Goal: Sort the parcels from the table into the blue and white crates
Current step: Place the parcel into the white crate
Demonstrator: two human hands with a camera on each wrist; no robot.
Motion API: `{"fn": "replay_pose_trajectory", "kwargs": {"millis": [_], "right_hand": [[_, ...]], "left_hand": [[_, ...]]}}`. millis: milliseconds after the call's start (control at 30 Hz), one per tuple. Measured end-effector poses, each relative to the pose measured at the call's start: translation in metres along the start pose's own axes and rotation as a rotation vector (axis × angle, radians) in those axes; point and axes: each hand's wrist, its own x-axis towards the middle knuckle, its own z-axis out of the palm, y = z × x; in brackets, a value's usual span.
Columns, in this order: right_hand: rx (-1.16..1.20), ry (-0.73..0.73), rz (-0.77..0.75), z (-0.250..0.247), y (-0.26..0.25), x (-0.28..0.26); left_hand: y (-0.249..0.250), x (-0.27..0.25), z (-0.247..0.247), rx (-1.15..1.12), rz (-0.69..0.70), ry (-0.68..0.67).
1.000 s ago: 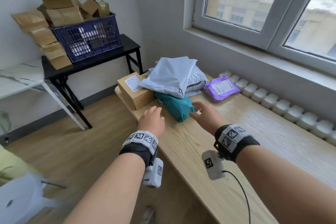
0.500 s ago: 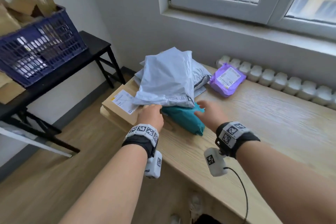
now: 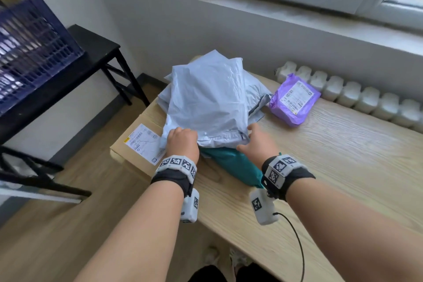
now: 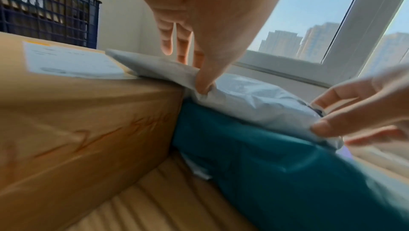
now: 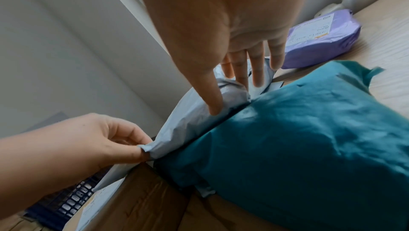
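Head view: the pale wood-grain bench (image 3: 343, 167) carries a heap of parcels at its far left end. Topmost is a crinkled, glossy grey poly mailer (image 3: 206, 103), lying over a cardboard box (image 3: 128, 146) and a matte teal soft parcel (image 3: 233, 165). The left hand (image 3: 183, 142) pinches the mailer's near left corner; the right hand (image 3: 258, 142) has its grip on the near right corner. The box bears a white shipping label (image 3: 143, 142) with a yellow tab; its print is too small to read. A plump purple parcel (image 3: 295, 98) with its own label lies apart to the right, near a row of white plastic bottles (image 3: 366, 98). A blue lattice crate (image 3: 29, 52) stands on a black side table (image 3: 96, 52).

Left wrist view: thumb and fingers of the left hand (image 4: 203, 24) nip the thin film of the mailer (image 4: 243, 98) where it overhangs the box edge. Orange handwriting on the box side (image 4: 88, 129) is blurred.

Right wrist view: the right hand (image 5: 232, 42) has its thumb pressed on the mailer's (image 5: 199, 110) front while the fingers reach round its corner above the teal parcel (image 5: 298, 147).
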Motion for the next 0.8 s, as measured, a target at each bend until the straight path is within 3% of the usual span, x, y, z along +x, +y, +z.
{"fn": "replay_pose_trajectory", "kwargs": {"millis": [333, 633, 800], "right_hand": [[0.018, 0.259, -0.006, -0.030, -0.036, -0.010], [0.147, 0.652, -0.093, -0.119, -0.073, -0.035], [0.236, 0.870, -0.163, -0.167, -0.079, -0.070]], "left_hand": [[0.011, 0.030, -0.064, -0.232, 0.115, 0.264], [0.036, 0.042, -0.147, -0.379, 0.325, 0.597], [0.062, 0.039, -0.183, -0.455, 0.448, 0.691]]}}
